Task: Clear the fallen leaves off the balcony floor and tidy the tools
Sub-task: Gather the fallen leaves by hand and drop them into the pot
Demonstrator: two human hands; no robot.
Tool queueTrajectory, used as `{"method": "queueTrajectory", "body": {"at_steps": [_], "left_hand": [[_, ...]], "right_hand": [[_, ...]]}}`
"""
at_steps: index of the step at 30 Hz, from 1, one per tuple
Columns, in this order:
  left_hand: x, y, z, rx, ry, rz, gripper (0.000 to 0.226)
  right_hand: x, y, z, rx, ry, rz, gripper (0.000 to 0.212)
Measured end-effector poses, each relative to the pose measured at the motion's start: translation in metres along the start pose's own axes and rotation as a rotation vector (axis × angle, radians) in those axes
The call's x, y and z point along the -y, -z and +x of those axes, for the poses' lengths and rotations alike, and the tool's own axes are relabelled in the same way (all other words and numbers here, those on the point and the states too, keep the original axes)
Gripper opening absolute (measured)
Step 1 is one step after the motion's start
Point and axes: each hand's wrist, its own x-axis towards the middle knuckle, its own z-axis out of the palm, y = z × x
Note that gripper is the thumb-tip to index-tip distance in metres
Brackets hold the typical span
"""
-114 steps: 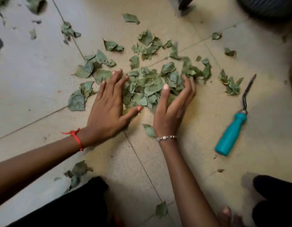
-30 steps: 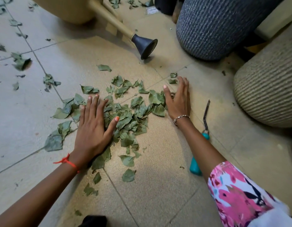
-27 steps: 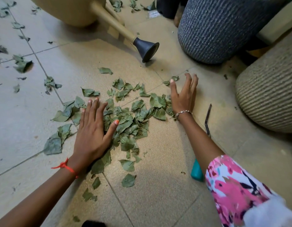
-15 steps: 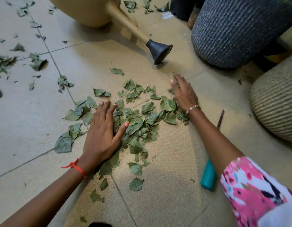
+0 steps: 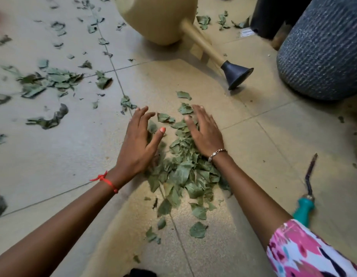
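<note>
Leaf pile heaped on the floor between the wrists: dry, feather-light, crumbly by the look, so scoop under its edges rather than pinch. Left hand and right hand flank it, fingers spread, gripping nothing. Teal-handled tool lies to the right, stray leaves far left.

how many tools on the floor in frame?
2: watering can at top centre; teal-handled hand tool at lower right, its handle partly behind the sleeve. No others visible.
</note>
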Motion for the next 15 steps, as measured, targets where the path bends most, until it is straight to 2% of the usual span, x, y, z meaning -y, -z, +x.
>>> {"method": "queueTrajectory", "body": {"at_steps": [2,5,7,9,15], "left_hand": [[0.012,0.008,0.007,0.020,0.002,0.095,0.074],[0.027,0.017,0.012,0.048,0.017,0.177,0.078],[0.035,0.021,0.014,0.068,0.022,0.205,0.080],[0.043,0.025,0.019,0.087,0.022,0.236,0.079],[0.050,0.036,0.046,0.161,0.059,0.203,0.079]], "right_hand": [[0.010,-0.006,0.007,0.010,0.078,0.095,0.060],[0.012,-0.010,0.043,-0.071,0.010,0.071,0.059],[0.014,-0.012,0.064,-0.019,-0.012,-0.085,0.059],[0.020,-0.017,0.071,0.057,0.061,-0.148,0.058],[0.035,-0.027,0.046,0.252,0.260,-0.062,0.063]]}}
